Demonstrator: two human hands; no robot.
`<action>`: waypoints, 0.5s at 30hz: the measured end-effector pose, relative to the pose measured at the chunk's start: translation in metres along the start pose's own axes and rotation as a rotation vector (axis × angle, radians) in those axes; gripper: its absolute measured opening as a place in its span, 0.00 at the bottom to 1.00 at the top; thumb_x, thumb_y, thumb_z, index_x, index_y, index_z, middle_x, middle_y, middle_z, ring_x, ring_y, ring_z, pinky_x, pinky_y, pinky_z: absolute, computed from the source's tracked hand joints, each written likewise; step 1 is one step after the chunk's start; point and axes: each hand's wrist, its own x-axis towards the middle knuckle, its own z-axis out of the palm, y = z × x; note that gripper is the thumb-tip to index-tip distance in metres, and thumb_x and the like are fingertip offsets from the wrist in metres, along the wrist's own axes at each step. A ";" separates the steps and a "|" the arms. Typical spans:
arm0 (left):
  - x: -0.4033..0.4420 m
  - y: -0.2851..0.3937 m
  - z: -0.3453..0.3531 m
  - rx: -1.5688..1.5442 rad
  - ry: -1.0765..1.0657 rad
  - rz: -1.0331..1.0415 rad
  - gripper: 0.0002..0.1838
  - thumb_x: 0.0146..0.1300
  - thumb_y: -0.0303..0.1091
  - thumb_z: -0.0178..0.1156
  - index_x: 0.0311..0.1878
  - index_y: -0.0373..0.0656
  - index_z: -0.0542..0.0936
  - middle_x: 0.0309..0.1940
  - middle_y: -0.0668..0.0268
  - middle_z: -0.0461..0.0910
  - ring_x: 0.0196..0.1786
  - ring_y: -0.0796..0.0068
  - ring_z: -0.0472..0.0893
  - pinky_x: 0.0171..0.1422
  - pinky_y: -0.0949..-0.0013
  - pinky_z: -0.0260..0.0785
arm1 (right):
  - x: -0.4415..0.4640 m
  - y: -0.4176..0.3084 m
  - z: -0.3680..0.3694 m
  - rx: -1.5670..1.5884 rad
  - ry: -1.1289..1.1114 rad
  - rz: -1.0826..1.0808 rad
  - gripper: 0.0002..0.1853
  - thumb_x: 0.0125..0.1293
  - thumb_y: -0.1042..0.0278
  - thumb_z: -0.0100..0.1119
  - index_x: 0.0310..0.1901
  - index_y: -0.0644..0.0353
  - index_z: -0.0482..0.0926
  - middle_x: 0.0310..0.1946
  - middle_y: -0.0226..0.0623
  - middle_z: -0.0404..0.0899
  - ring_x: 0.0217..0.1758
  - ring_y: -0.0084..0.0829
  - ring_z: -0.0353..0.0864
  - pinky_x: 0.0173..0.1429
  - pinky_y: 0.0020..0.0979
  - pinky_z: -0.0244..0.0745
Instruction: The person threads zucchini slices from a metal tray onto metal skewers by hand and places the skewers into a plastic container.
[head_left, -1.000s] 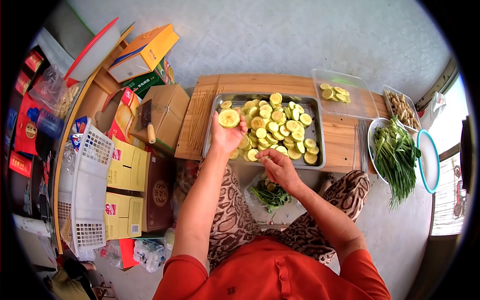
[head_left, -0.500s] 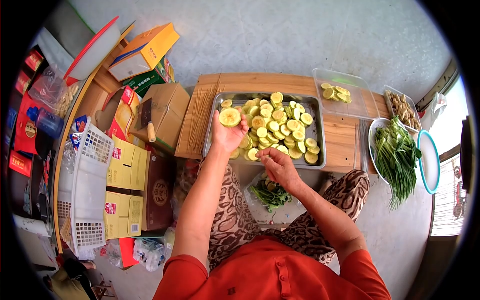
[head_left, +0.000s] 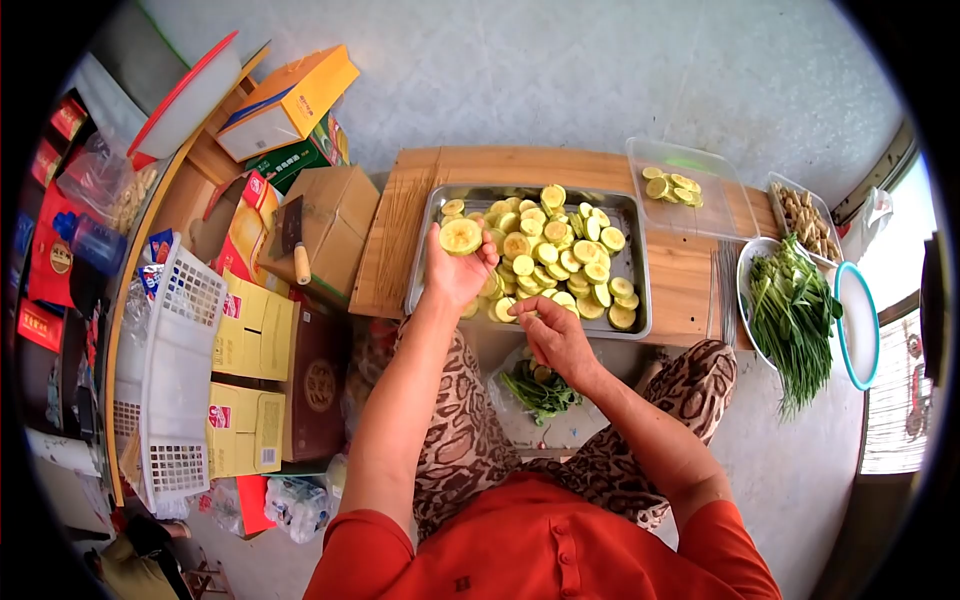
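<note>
A round yellow-green slice (head_left: 460, 237) rests in my left hand (head_left: 458, 270), held at its edge by the fingers over the left part of a metal tray (head_left: 640, 270). Many similar slices (head_left: 555, 232) are heaped in that tray. My right hand (head_left: 552, 335) is at the tray's near edge, thumb and forefinger pinched together; anything between them is too small to make out. Thin wooden skewers (head_left: 405, 215) lie on the wooden table (head_left: 375, 275) left of the tray. Metal skewers (head_left: 722, 290) lie to its right.
A clear plastic box (head_left: 660, 220) with some slices stands at the back right. Beyond it are a bowl of leafy greens (head_left: 790, 310) and a brown-filled container (head_left: 806, 220). A cleaver (head_left: 296, 240) lies on a cardboard box (head_left: 335, 225) at left. Greens in a bag (head_left: 540, 390) sit below the table.
Over the last second my left hand has tilted the slice slightly and shifted a little to the right. My right hand stays pinched in nearly the same place.
</note>
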 end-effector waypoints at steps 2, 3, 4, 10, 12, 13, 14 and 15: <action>-0.001 0.000 0.000 0.006 -0.030 -0.001 0.34 0.69 0.59 0.27 0.43 0.37 0.73 0.29 0.59 0.74 0.29 0.67 0.72 0.36 0.65 0.67 | 0.000 -0.002 0.000 -0.019 0.006 0.003 0.09 0.70 0.68 0.47 0.45 0.61 0.74 0.17 0.21 0.65 0.15 0.14 0.60 0.20 0.21 0.56; -0.001 -0.001 -0.001 0.003 -0.027 -0.002 0.34 0.69 0.59 0.27 0.43 0.37 0.73 0.29 0.59 0.74 0.29 0.67 0.72 0.36 0.65 0.67 | -0.001 -0.003 0.002 -0.019 0.006 0.007 0.09 0.70 0.68 0.47 0.45 0.61 0.74 0.17 0.21 0.65 0.15 0.14 0.60 0.20 0.21 0.56; 0.000 -0.001 -0.001 0.016 -0.011 -0.002 0.33 0.69 0.58 0.28 0.43 0.37 0.73 0.28 0.59 0.74 0.29 0.67 0.72 0.36 0.66 0.67 | -0.002 -0.004 0.004 0.008 0.011 0.017 0.09 0.71 0.69 0.46 0.45 0.62 0.74 0.16 0.20 0.63 0.14 0.13 0.58 0.19 0.19 0.53; -0.003 -0.003 0.007 0.094 0.037 0.009 0.31 0.67 0.57 0.32 0.42 0.37 0.73 0.27 0.58 0.74 0.27 0.66 0.72 0.34 0.65 0.67 | 0.003 -0.006 0.006 0.051 0.036 0.029 0.09 0.71 0.69 0.45 0.45 0.62 0.74 0.15 0.19 0.61 0.13 0.12 0.56 0.18 0.19 0.51; -0.002 -0.004 0.007 0.097 0.044 0.011 0.31 0.67 0.57 0.33 0.42 0.37 0.73 0.26 0.58 0.74 0.26 0.66 0.72 0.33 0.64 0.67 | 0.004 -0.006 0.005 0.063 0.036 0.048 0.09 0.71 0.69 0.45 0.45 0.62 0.74 0.15 0.19 0.61 0.13 0.13 0.56 0.18 0.19 0.51; -0.002 -0.004 0.007 0.106 0.035 0.010 0.31 0.67 0.57 0.33 0.42 0.37 0.73 0.26 0.58 0.74 0.26 0.66 0.72 0.33 0.64 0.67 | 0.004 -0.006 0.005 0.080 0.029 0.048 0.09 0.70 0.69 0.46 0.45 0.62 0.74 0.15 0.20 0.62 0.13 0.13 0.57 0.18 0.19 0.52; -0.001 -0.005 0.006 0.115 0.026 0.010 0.31 0.67 0.58 0.33 0.42 0.37 0.73 0.26 0.58 0.75 0.26 0.65 0.72 0.33 0.64 0.67 | 0.005 -0.006 0.005 0.096 0.023 0.047 0.09 0.70 0.68 0.47 0.45 0.61 0.74 0.14 0.20 0.63 0.13 0.14 0.58 0.18 0.20 0.53; -0.001 -0.005 0.008 0.116 0.022 0.012 0.31 0.67 0.58 0.33 0.42 0.37 0.73 0.26 0.58 0.75 0.26 0.65 0.72 0.33 0.64 0.67 | 0.006 -0.006 0.005 0.095 0.023 0.043 0.09 0.70 0.68 0.47 0.45 0.61 0.74 0.14 0.20 0.63 0.13 0.14 0.58 0.18 0.20 0.53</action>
